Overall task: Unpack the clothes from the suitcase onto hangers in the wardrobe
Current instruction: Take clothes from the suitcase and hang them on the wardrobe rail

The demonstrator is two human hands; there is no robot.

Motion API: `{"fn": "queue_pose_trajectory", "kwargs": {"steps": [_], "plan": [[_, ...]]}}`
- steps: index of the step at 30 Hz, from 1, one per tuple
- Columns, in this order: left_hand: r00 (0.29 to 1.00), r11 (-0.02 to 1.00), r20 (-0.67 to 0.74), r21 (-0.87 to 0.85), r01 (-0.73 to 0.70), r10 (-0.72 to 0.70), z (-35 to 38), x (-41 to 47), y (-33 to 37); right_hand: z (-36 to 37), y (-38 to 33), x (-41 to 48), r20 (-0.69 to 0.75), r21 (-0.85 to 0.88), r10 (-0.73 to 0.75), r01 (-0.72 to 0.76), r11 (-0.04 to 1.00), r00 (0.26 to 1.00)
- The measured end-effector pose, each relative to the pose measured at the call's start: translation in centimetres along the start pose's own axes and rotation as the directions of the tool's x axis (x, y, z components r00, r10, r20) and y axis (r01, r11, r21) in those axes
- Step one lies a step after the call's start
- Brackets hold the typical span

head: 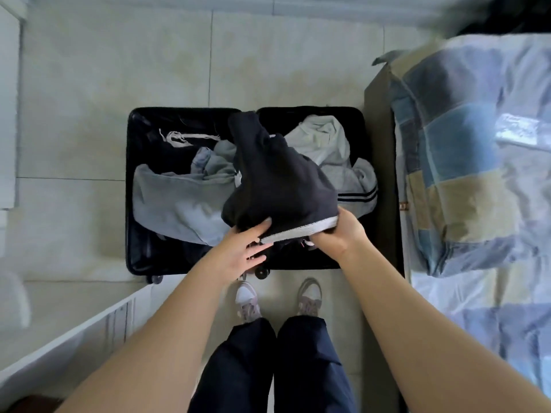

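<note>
A black suitcase (pixel 140 138) lies open flat on the tiled floor in front of my feet. A dark navy garment (pixel 277 186) with a grey-white hem hangs lifted above its middle. My right hand (pixel 337 234) grips the hem at its right end. My left hand (pixel 244 248) touches the garment's lower left edge with fingers stretched out. Light grey and pale blue clothes (pixel 179 198) lie crumpled in the left half. In the right half lies a light grey sweatshirt (pixel 331 147) with dark stripes on a cuff.
A bed with a blue and beige patchwork cover (pixel 465 162) runs along the right, close to the suitcase. A white furniture edge (pixel 74 332) crosses the lower left. White panels (pixel 9 108) stand at the far left. My shoes (pixel 247 299) are just behind the suitcase wheels.
</note>
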State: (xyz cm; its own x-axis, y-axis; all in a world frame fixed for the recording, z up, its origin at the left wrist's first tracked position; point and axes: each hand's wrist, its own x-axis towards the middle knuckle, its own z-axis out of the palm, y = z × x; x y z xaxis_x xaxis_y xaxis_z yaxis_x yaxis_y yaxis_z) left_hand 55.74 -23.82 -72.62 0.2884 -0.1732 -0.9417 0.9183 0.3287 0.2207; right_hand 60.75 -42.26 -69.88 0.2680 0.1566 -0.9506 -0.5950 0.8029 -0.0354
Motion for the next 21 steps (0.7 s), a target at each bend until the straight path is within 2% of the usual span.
{"fn": "queue_pose_trajectory", "kwargs": {"steps": [4,8,12,16,17,18,19,20,21], "plan": [[0.995,0.958,-0.05,-0.269,-0.095,0.084,-2.6,-6.9,1.4,1.4,3.2,-5.0,0.006,-0.094,0.072,-0.071,0.993,0.997],[0.983,0.867,0.004,-0.472,-0.158,0.182,-4.5,-14.0,1.4,0.9,6.2,-7.8,-0.033,-0.31,0.131,-0.135,0.941,0.991],[0.941,0.807,0.023,-0.522,-0.275,0.336,-4.1,-21.4,0.2,-0.5,8.9,-10.7,-0.073,-0.608,0.105,-0.128,0.783,0.992],[0.886,0.744,-0.046,-0.525,-0.414,0.461,-3.7,-26.0,-2.0,-1.4,10.9,-14.5,-0.013,-0.814,0.045,-0.037,0.58,0.999],[0.866,0.734,-0.054,-0.506,-0.454,0.498,-3.7,-26.8,-2.6,-1.6,11.2,-15.5,0.014,-0.866,0.052,-0.014,0.499,0.999],[0.85,0.729,-0.073,-0.478,-0.49,0.522,-3.6,-27.8,-3.3,-1.8,11.4,-16.3,0.05,-0.928,0.036,0.033,0.371,0.998],[0.838,0.729,-0.087,-0.449,-0.516,0.539,-3.4,-28.5,-3.7,-2.1,11.3,-16.6,0.099,-0.979,-0.007,0.099,0.181,0.995],[0.829,0.725,-0.106,-0.433,-0.535,0.548,-3.3,-29.5,-4.2,-2.2,11.1,-16.7,0.185,-0.978,-0.059,0.179,-0.106,0.981],[0.817,0.715,-0.129,-0.423,-0.558,0.561,-3.0,-30.7,-4.9,-1.9,11.0,-17.4,0.308,-0.881,-0.062,0.26,-0.396,0.949]]}}
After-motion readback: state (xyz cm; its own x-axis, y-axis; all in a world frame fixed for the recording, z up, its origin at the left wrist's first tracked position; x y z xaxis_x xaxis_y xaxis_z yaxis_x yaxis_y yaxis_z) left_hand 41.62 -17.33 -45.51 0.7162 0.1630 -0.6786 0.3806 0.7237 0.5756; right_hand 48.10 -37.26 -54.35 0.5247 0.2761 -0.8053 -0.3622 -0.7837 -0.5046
